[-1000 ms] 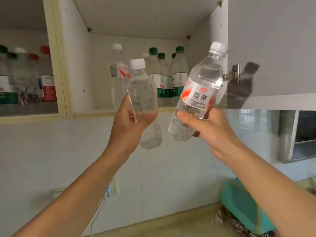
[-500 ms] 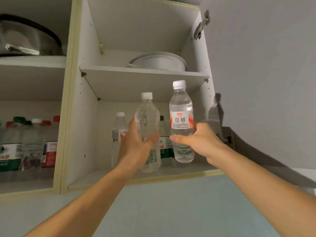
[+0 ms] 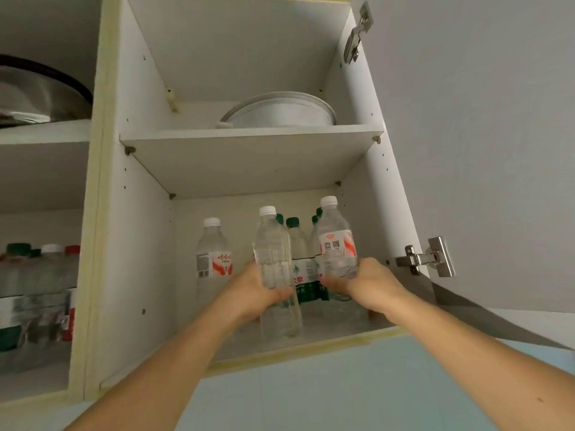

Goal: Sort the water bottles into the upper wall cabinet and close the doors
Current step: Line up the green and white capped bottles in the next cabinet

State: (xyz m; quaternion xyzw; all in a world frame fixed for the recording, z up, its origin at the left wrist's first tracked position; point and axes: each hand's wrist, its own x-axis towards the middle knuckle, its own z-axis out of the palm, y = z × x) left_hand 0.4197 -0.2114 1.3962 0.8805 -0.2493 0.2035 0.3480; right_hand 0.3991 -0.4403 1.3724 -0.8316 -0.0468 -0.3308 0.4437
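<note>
The clear, unlabelled plastic water bottle with a white cap [image 3: 273, 253] stands upright inside the lower compartment of the open white wall cabinet [image 3: 137, 244], near the front edge of the bottom shelf. The left hand [image 3: 255, 293] grips it around the lower body, fingers curled round the front; the left forearm extends up and forward from the lower left of the view.

The clear plastic water bottle with a white cap and a red-and-white label [image 3: 337, 244] is upright just to the right of the first. The right hand [image 3: 364, 284] holds it at its lower half, fingers wrapped around the bottle; the right forearm reaches in from the lower right. Whether either bottle's base touches the shelf cannot be told.

Behind the two held bottles stands a group of green-capped, green-labelled bottles [image 3: 303, 275]. To the left, apart from them, stands a white-capped bottle with a red-and-white label [image 3: 213, 259].

The upper shelf [image 3: 249, 141] of the same compartment carries a shallow white round basin [image 3: 280, 112]. The grey cabinet door [image 3: 482, 150] stands open on the right, attached by metal hinges [image 3: 423, 259]. The adjacent left compartment holds more capped bottles [image 3: 37, 290] below and a metal pot [image 3: 37, 94] above. Pale blue wall tiles [image 3: 311, 393] lie beneath the cabinet.
</note>
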